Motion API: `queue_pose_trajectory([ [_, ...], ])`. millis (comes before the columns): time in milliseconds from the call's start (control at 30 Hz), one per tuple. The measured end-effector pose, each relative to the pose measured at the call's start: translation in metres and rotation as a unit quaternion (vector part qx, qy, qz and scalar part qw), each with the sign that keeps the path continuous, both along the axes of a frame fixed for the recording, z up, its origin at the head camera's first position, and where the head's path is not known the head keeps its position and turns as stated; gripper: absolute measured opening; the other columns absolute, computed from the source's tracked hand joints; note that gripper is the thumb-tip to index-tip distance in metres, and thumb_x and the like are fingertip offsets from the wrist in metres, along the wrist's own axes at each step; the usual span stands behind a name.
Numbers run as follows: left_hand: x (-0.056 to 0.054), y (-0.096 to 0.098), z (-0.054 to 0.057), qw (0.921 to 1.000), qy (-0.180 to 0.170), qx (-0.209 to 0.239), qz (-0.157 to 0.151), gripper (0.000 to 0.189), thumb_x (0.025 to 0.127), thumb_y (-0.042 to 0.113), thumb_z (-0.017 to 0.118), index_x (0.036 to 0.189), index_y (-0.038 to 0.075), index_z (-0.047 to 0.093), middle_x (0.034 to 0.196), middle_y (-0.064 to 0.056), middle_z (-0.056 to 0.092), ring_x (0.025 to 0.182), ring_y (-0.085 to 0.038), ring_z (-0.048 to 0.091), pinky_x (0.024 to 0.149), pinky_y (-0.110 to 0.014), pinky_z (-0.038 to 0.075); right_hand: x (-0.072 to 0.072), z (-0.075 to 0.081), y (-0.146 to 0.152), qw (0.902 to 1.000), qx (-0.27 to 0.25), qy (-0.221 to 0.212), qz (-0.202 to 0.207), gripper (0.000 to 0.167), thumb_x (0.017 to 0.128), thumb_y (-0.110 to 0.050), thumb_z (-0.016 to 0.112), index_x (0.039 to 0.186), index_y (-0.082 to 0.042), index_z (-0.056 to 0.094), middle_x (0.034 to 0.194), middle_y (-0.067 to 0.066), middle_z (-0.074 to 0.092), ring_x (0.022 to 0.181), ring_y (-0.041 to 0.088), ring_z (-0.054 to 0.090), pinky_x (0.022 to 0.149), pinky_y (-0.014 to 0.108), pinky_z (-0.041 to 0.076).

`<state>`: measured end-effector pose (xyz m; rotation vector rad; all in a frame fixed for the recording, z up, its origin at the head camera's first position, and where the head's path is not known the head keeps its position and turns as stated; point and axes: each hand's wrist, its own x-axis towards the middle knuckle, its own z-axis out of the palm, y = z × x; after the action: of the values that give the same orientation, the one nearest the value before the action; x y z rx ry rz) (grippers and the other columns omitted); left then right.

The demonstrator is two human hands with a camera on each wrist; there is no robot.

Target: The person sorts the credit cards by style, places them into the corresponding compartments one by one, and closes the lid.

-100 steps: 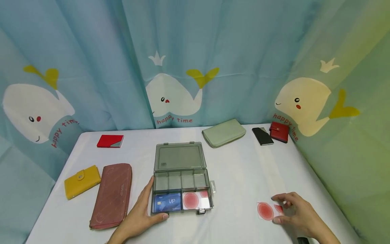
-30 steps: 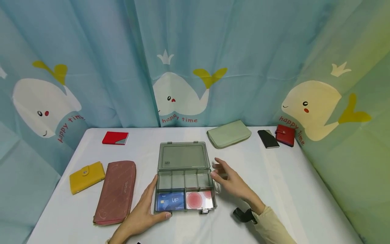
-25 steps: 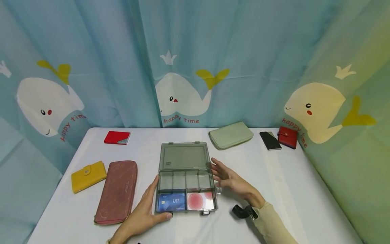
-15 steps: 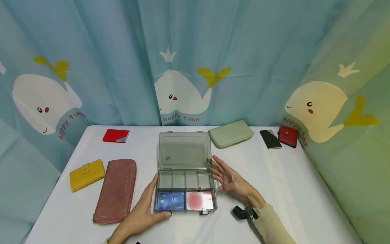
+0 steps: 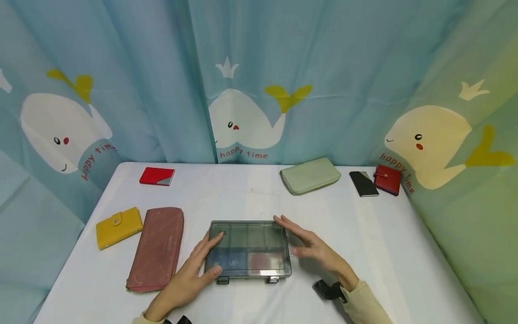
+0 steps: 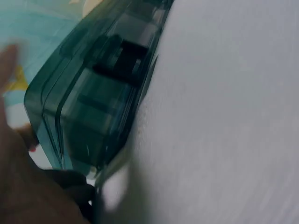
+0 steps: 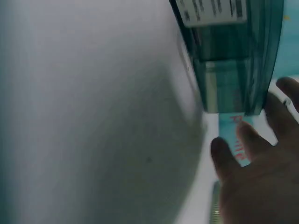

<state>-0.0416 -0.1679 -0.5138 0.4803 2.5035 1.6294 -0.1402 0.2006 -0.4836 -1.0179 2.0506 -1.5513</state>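
Observation:
A translucent grey-green plastic organizer box [image 5: 263, 236] lies with its lid down on the white table. Through the lid show a blue VIP card [image 5: 232, 262] and a white card with a red circle [image 5: 261, 262]. My left hand [image 5: 187, 275] is at the box's left side, its extended fingers over the lid's left edge and the thumb by the front left corner. On the other side, my right hand [image 5: 319, 253] has loosely spread fingers, the index at the back right corner. Latches [image 5: 273, 279] hang at the front edge; I cannot tell whether they are fastened.
Left of the box lie a brown-pink long wallet [image 5: 157, 247], a yellow wallet [image 5: 119, 228] and a red card case [image 5: 157, 176]. At the back right are a green wallet [image 5: 310, 176], a black card case [image 5: 363, 184] and a dark-red wallet [image 5: 387, 179]. A curtain [image 5: 259, 54] stands behind.
The red-circle card on the right went from my right hand's reach into the box area, out of sight separately. My right hand moved left to the box. The lid swung down; my left fingers shifted onto it.

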Motion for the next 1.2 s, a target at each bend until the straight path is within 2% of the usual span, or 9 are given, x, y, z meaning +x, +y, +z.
queue_pose_trajectory([
  [67, 0.000, 0.003, 0.001, 0.9992, -0.018, -0.031, 0.017, 0.074, 0.107, 0.033, 0.065, 0.169, 0.038, 0.025, 0.178, -0.022, 0.006, 0.159, -0.059, 0.008, 0.107, -0.092, 0.019, 0.011, 0.003, -0.003, 0.9950, 0.073, 0.067, -0.003, 0.093, 0.089, -0.016, 0.077, 0.169, -0.013, 0.030, 0.178, 0.016, 0.017, 0.166, 0.036, 0.007, 0.127, 0.068, 0.017],
  [167, 0.001, 0.006, 0.003, 0.9980, -0.031, -0.052, 0.020, 0.078, 0.106, 0.037, 0.066, 0.169, 0.039, 0.021, 0.178, -0.022, 0.004, 0.159, -0.058, 0.006, 0.108, -0.091, 0.017, 0.023, 0.003, -0.010, 0.9729, 0.164, 0.162, -0.016, 0.117, 0.071, -0.015, 0.089, 0.170, -0.019, 0.027, 0.179, 0.018, 0.009, 0.162, 0.051, 0.005, 0.113, 0.087, 0.019],
  [333, 0.002, 0.002, 0.006, 0.9954, -0.036, -0.088, -0.006, 0.099, 0.096, 0.042, 0.079, 0.171, 0.040, 0.014, 0.178, -0.021, 0.001, 0.160, -0.057, 0.007, 0.109, -0.089, 0.021, 0.034, 0.004, -0.021, 0.9386, 0.252, 0.229, -0.055, 0.124, 0.068, -0.014, 0.096, 0.170, -0.024, 0.028, 0.178, 0.019, 0.009, 0.162, 0.051, 0.010, 0.120, 0.079, 0.023],
  [567, 0.003, 0.001, 0.007, 0.9948, -0.018, -0.100, -0.009, 0.114, 0.083, -0.001, 0.079, 0.171, 0.036, 0.017, 0.178, -0.019, 0.002, 0.160, -0.056, 0.008, 0.111, -0.086, 0.025, 0.046, 0.006, -0.031, 0.8903, 0.337, 0.292, -0.090, 0.126, 0.071, -0.029, 0.097, 0.171, -0.025, 0.022, 0.177, 0.026, 0.005, 0.163, 0.045, 0.013, 0.122, 0.069, 0.031],
  [700, 0.002, 0.005, 0.004, 0.9932, 0.010, -0.116, 0.007, 0.119, 0.077, -0.005, 0.081, 0.171, 0.034, 0.019, 0.178, -0.021, 0.005, 0.159, -0.054, 0.014, 0.112, -0.081, 0.031, 0.051, 0.004, -0.035, 0.8673, 0.357, 0.329, -0.110, 0.131, 0.068, -0.030, 0.097, 0.172, -0.021, 0.019, 0.172, 0.037, 0.009, 0.161, 0.048, 0.018, 0.122, 0.063, 0.035],
  [800, 0.002, 0.008, 0.002, 0.9923, 0.024, -0.120, 0.015, 0.122, 0.075, 0.000, 0.088, 0.171, 0.033, 0.021, 0.176, -0.024, 0.009, 0.158, -0.055, 0.019, 0.112, -0.079, 0.035, 0.051, 0.002, -0.033, 0.8701, 0.345, 0.335, -0.110, 0.132, 0.070, -0.045, 0.097, 0.172, -0.017, 0.018, 0.168, 0.042, 0.012, 0.158, 0.052, 0.024, 0.120, 0.063, 0.038],
  [967, 0.003, 0.011, 0.002, 0.9900, 0.032, -0.131, 0.042, 0.124, 0.071, 0.041, 0.101, 0.169, 0.035, 0.026, 0.173, -0.028, 0.019, 0.155, -0.054, 0.029, 0.109, -0.075, 0.042, 0.051, 0.002, -0.028, 0.9029, 0.301, 0.294, -0.088, 0.131, 0.076, -0.086, 0.064, 0.171, -0.010, 0.015, 0.167, 0.045, 0.007, 0.152, 0.059, 0.031, 0.113, 0.069, 0.042],
  [1067, 0.002, 0.011, 0.002, 0.9890, 0.052, -0.124, 0.063, 0.120, 0.067, 0.052, 0.100, 0.167, 0.035, 0.035, 0.170, -0.028, 0.029, 0.152, -0.055, 0.037, 0.106, -0.073, 0.046, 0.052, 0.004, -0.027, 0.9171, 0.300, 0.250, -0.080, 0.127, 0.082, -0.086, 0.056, 0.172, -0.011, 0.009, 0.170, 0.041, 0.000, 0.153, 0.058, 0.030, 0.114, 0.070, 0.040],
  [1200, 0.002, 0.007, 0.001, 0.9886, 0.084, -0.101, 0.073, 0.114, 0.066, 0.044, 0.103, 0.163, 0.033, 0.044, 0.165, -0.030, 0.037, 0.145, -0.062, 0.040, 0.100, -0.079, 0.046, 0.053, 0.007, -0.028, 0.9191, 0.318, 0.217, -0.084, 0.128, 0.084, -0.073, 0.074, 0.172, -0.014, 0.003, 0.174, 0.034, -0.004, 0.157, 0.054, 0.026, 0.119, 0.068, 0.036],
])
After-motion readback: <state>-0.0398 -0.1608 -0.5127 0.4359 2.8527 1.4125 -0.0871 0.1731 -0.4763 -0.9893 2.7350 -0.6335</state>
